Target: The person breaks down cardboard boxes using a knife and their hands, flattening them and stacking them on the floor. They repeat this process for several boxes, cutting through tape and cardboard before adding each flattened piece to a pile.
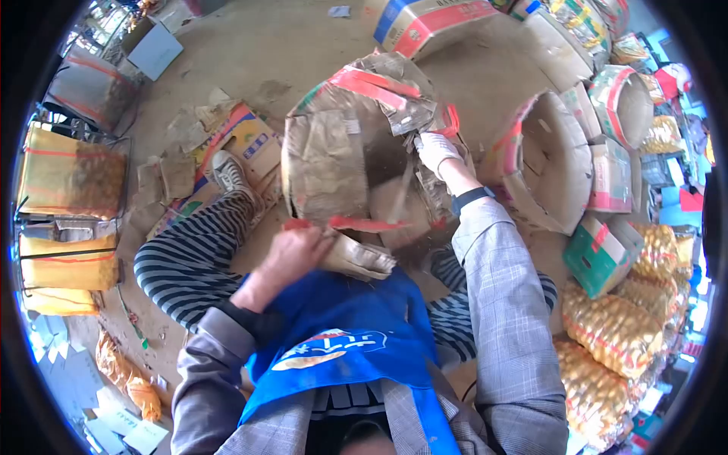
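In front of my blue apron stands a worn brown cardboard box point(324, 163), open at the top, with torn, bent edges and red tape point(371, 85) along its rim. My right hand point(438, 152), in a white glove, is closed on the box's torn right edge. My left hand point(294, 252) is bare and slightly blurred, its fingers curled round the near edge of the box. A folded cardboard flap point(356, 258) and a loose strip of red tape point(371, 224) lie right beside those fingers. The fingertips of both hands are partly hidden.
Another open cardboard box point(550, 163) stands to the right. Net sacks of round produce point(614, 334) and a green carton point(599, 256) lie at the lower right. Flattened cardboard point(246, 140) is under my left shoe. Yellow-covered crates point(72, 174) line the left; a printed carton point(425, 26) stands ahead.
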Available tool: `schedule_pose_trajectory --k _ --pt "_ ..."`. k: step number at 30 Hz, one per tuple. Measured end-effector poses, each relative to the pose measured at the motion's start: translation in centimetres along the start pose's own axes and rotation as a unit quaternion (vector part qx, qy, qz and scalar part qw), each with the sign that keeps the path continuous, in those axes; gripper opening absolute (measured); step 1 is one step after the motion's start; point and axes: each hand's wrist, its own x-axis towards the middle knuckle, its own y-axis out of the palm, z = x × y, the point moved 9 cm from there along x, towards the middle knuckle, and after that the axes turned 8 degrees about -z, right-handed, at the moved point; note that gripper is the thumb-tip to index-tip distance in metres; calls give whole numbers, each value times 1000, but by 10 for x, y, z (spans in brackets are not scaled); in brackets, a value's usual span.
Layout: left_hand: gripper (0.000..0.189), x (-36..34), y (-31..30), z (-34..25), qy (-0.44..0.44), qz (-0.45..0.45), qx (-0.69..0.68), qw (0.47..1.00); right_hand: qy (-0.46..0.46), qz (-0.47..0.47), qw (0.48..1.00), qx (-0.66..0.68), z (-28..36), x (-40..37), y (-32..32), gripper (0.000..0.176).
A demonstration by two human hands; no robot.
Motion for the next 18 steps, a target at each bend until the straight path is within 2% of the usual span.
schedule_pose_trajectory --k 2,3,4,5,7,10,11,12,13,14,15,17,18 --pt "22 4 -22 4 -5 34 -4 999 33 -12 999 -30 -26 -14 -14 33" --pt "18 3 -34 12 30 11 -11 999 49 -18 998 -43 -38 -20 -20 33" --pt "17 2 -42 44 -94 32 -55 994 51 -33 998 -36 -46 -21 -22 33" --pt "23 4 -64 50 -91 -20 -49 994 59 -67 995 -35 -55 -19 -24 34" --pt "26 15 -81 60 -91 -43 -50 994 55 -156 986 -5 -64 -16 -32 34" --pt "28 24 -86 58 -140 -59 -91 984 69 -137 988 3 -72 -21 -45 38" --pt "28 10 -79 56 -217 4 -113 970 84 -120 989 -5 -74 -27 -49 40" --pt "28 -4 -78 46 -175 21 -117 977 165 -163 971 56 -97 -34 -61 36" --pt "28 -17 -79 39 -134 34 -119 983 8 -285 955 83 -129 -16 -55 34" --pt "28 -36 -75 39 -162 69 -128 976 111 -261 937 205 -146 -34 -69 34" --pt "28 -51 -69 41 -190 102 -138 967 87 -149 985 -5 -155 -39 -64 37" --pt "27 -59 -48 38 -101 113 -125 981 54 -199 979 -2 -169 -50 -49 39" --pt "26 -55 -38 41 -126 167 -101 973 37 -223 974 -1 -177 -56 -41 40"
